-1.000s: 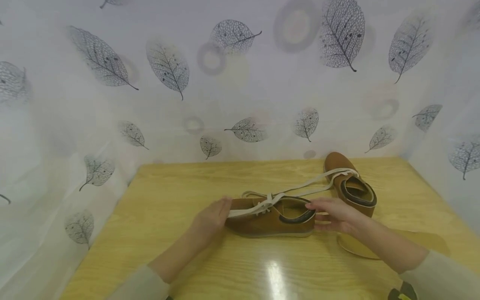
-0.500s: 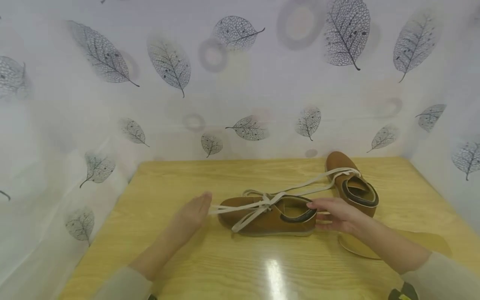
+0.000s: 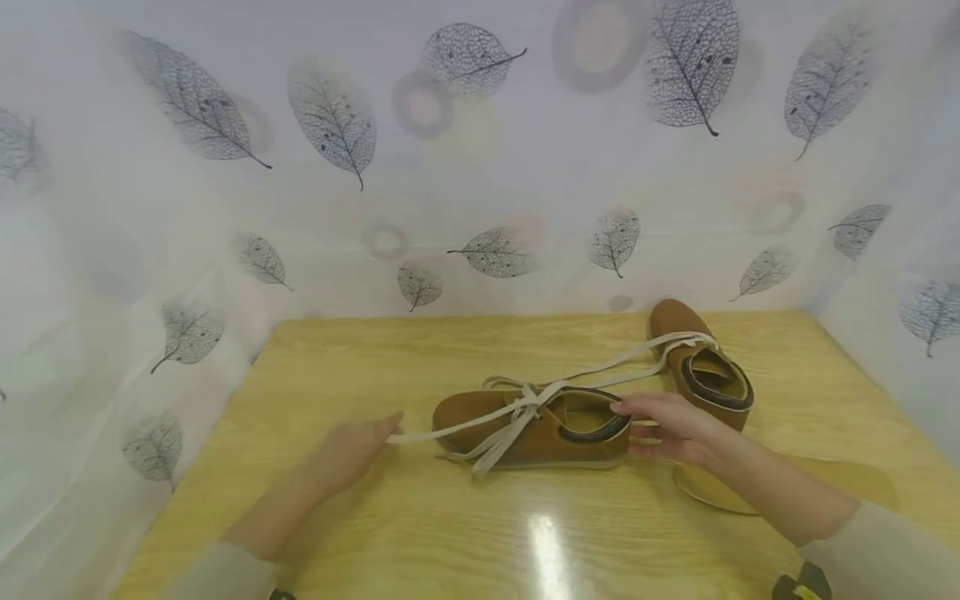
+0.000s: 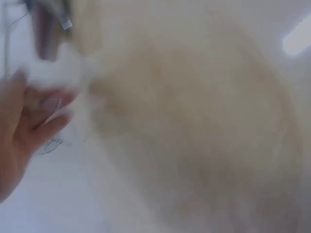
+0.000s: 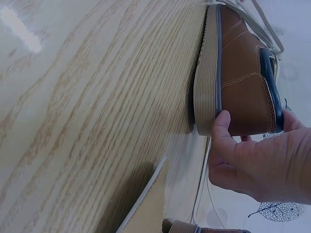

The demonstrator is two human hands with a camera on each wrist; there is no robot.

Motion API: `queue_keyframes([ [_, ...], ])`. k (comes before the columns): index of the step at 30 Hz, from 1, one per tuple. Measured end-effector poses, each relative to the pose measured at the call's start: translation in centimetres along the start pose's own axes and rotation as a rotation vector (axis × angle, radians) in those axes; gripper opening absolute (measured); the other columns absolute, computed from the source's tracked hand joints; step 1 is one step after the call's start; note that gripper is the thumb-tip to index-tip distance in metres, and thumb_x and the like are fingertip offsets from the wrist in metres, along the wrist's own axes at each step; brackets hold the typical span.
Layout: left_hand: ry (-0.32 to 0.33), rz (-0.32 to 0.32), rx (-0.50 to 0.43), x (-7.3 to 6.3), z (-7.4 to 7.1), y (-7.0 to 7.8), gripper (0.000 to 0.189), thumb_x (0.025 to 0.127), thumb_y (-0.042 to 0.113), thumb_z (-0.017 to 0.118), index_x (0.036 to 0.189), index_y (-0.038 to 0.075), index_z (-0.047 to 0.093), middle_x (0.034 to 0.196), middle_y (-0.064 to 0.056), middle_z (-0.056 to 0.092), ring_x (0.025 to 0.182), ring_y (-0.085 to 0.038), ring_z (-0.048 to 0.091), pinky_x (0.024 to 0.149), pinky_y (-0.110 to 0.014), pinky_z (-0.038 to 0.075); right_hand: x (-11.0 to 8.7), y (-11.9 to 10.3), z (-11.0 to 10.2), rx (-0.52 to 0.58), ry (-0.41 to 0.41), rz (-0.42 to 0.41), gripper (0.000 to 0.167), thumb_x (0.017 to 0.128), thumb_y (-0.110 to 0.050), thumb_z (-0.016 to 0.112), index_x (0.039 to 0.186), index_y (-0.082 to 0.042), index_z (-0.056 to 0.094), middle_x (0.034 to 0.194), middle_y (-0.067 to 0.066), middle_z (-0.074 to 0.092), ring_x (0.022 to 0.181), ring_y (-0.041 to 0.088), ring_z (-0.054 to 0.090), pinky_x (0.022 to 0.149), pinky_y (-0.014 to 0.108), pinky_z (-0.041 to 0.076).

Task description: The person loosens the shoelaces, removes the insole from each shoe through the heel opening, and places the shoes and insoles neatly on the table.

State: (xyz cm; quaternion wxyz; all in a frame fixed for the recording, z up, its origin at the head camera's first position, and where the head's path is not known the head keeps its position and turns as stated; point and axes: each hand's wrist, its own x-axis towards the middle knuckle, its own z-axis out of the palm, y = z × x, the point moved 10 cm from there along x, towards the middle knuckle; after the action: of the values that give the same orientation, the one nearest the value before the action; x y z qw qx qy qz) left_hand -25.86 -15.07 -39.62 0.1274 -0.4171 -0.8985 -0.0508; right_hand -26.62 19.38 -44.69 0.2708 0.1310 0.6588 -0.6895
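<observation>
A brown shoe (image 3: 487, 437) with a dark collar lies on the table, its toe to the left. My right hand (image 3: 671, 425) grips its heel, thumb and fingertips on the collar and back. In the right wrist view that hand (image 5: 257, 155) holds the heel just above the ribbed sole (image 5: 206, 87). My left hand (image 3: 352, 450), left of the toe, pinches one end of the pale shoelace (image 3: 450, 429), which stretches from the knot. Other lace ends hang over the shoe's near side. The left wrist view is blurred and shows part of the left hand (image 4: 24, 126).
A second brown shoe (image 3: 693, 362) stands at the back right, with laces running from it to the first shoe. A flat tan insole-shaped piece (image 3: 840, 479) lies partly under my right forearm. A leaf-patterned curtain (image 3: 465, 167) surrounds the wooden table (image 3: 337, 358).
My left hand has left the shoe's toe and moved left and nearer, pulling a lace out straight. Other lace ends have dropped over the shoe's near side. The right hand stays at the heel.
</observation>
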Motion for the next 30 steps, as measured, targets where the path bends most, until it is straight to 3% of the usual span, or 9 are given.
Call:
queue_keyframes([
  [6, -0.593, -0.193, -1.018, -2.4, 2.5, 1.5, 0.037, 0.101, 0.025, 0.041, 0.113, -0.001, 0.065, 0.101, -0.011, 0.072, 0.094, -0.022, 0.069, 0.088, -0.036, 0.054, 0.0, -0.1, 0.0, 0.0, 0.0, 0.0, 0.071, 0.089, -0.018, 0.062, 0.142, 0.009, 0.023, 0.136, 0.015, 0.019, 0.117, 0.033, 0.03, 0.091, 0.039, 0.051],
  [8, -0.689, -0.139, -1.361, -2.8, 1.7, 3.7, 0.048, 0.104, 0.027, 0.03, 0.114, -0.007, 0.062, 0.107, -0.017, 0.069, 0.101, -0.025, 0.067, 0.092, -0.039, 0.052, -0.1, -0.1, -0.1, 0.002, 0.001, -0.001, 0.072, 0.09, -0.018, 0.062, 0.143, 0.01, 0.022, 0.137, 0.016, 0.016, 0.116, 0.032, 0.03, 0.09, 0.039, 0.052],
  [10, -0.699, 0.077, -1.627, -2.3, -0.3, 5.9, 0.054, 0.106, 0.027, 0.019, 0.122, -0.007, 0.057, 0.118, -0.015, 0.064, 0.109, -0.025, 0.063, 0.096, -0.042, 0.049, -0.1, -0.1, -0.2, 0.007, 0.005, 0.001, 0.072, 0.09, -0.017, 0.061, 0.143, 0.009, 0.022, 0.138, 0.016, 0.014, 0.115, 0.032, 0.03, 0.09, 0.038, 0.052],
  [13, -0.533, 0.386, -2.057, -0.8, -4.0, 7.3, 0.061, 0.105, 0.032, 0.005, 0.136, -0.002, 0.046, 0.134, -0.01, 0.053, 0.122, -0.022, 0.053, 0.104, -0.044, 0.041, -0.2, -0.1, -0.3, 0.005, 0.004, -0.001, 0.072, 0.09, -0.018, 0.061, 0.143, 0.01, 0.021, 0.141, 0.018, 0.011, 0.118, 0.033, 0.029, 0.089, 0.038, 0.052],
  [15, -0.369, 0.487, -2.411, 0.5, -5.5, 6.7, 0.063, 0.103, 0.04, 0.003, 0.142, 0.007, 0.039, 0.143, -0.006, 0.043, 0.131, -0.021, 0.044, 0.112, -0.041, 0.03, -0.2, -0.1, -0.4, 0.006, 0.005, -0.002, 0.071, 0.09, -0.018, 0.061, 0.142, 0.009, 0.022, 0.14, 0.018, 0.012, 0.118, 0.034, 0.029, 0.089, 0.038, 0.052],
  [18, 0.026, 0.362, -2.907, 2.3, -4.9, 4.2, 0.058, 0.103, 0.044, 0.016, 0.145, 0.01, 0.036, 0.149, -0.007, 0.036, 0.139, -0.02, 0.032, 0.118, -0.034, 0.016, -0.1, 0.0, -0.4, 0.005, 0.003, -0.003, 0.07, 0.09, -0.018, 0.061, 0.142, 0.009, 0.023, 0.139, 0.017, 0.014, 0.119, 0.034, 0.029, 0.089, 0.038, 0.052],
  [20, 0.332, 0.187, -3.074, 3.0, -3.3, 2.4, 0.054, 0.102, 0.043, 0.024, 0.148, 0.015, 0.032, 0.153, -0.003, 0.029, 0.143, -0.016, 0.023, 0.12, -0.033, 0.009, -0.1, 0.0, -0.4, 0.007, -0.004, -0.004, 0.069, 0.09, -0.018, 0.061, 0.141, 0.009, 0.024, 0.14, 0.018, 0.013, 0.121, 0.036, 0.028, 0.09, 0.038, 0.052],
  [24, 0.736, -0.197, -2.915, 3.4, -0.6, -0.5, 0.057, 0.101, 0.044, 0.023, 0.153, 0.027, 0.009, 0.159, 0.01, 0.006, 0.146, -0.009, 0.004, 0.12, -0.03, 0.009, -0.1, 0.1, -0.4, 0.014, 0.0, -0.003, 0.065, 0.09, -0.017, 0.061, 0.139, 0.009, 0.027, 0.14, 0.018, 0.014, 0.122, 0.037, 0.026, 0.089, 0.038, 0.052],
  [30, 0.839, -0.552, -2.635, 3.1, 1.9, -3.7, 0.062, 0.097, 0.051, 0.006, 0.152, 0.026, -0.007, 0.159, 0.011, -0.008, 0.145, -0.007, -0.002, 0.119, -0.026, 0.007, 0.0, 0.2, -0.2, -0.002, 0.004, -0.021, 0.062, 0.091, -0.018, 0.061, 0.138, 0.009, 0.032, 0.137, 0.015, 0.021, 0.119, 0.033, 0.031, 0.089, 0.038, 0.052],
])
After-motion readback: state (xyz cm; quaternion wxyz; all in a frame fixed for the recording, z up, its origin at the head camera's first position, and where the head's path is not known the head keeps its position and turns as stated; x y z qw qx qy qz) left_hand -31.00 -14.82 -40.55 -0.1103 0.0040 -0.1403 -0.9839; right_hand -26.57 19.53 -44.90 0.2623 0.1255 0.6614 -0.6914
